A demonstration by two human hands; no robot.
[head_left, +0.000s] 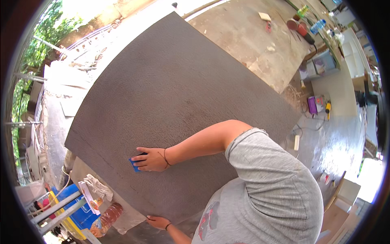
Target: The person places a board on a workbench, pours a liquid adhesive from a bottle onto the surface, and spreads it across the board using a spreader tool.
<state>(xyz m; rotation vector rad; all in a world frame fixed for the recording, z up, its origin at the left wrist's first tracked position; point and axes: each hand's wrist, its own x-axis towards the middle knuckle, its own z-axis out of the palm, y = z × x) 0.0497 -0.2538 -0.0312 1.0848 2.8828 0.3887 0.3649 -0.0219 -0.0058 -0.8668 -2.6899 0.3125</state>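
A large dark brown-grey board (174, 89) with a fine, rough-looking surface fills the middle of the view. My right hand (152, 159) lies on it, left of the middle, its fingers spread over a small blue block (135, 166). Most of that block is hidden under the palm; it may be a sanding block, but its kind is not plain. Down at the near edge, my left hand (159, 223) has its fingers closed at the board's rim, with part of the hand hidden by the angle.
At the lower left are a blue-and-yellow container (77, 207), a reddish plastic bottle (109, 215) and a white rag (97, 187). An orange-and-black power tool (304, 32) and a blue-capped bottle (318, 26) lie far right. A purple box (313, 105) stands beside cables on the right.
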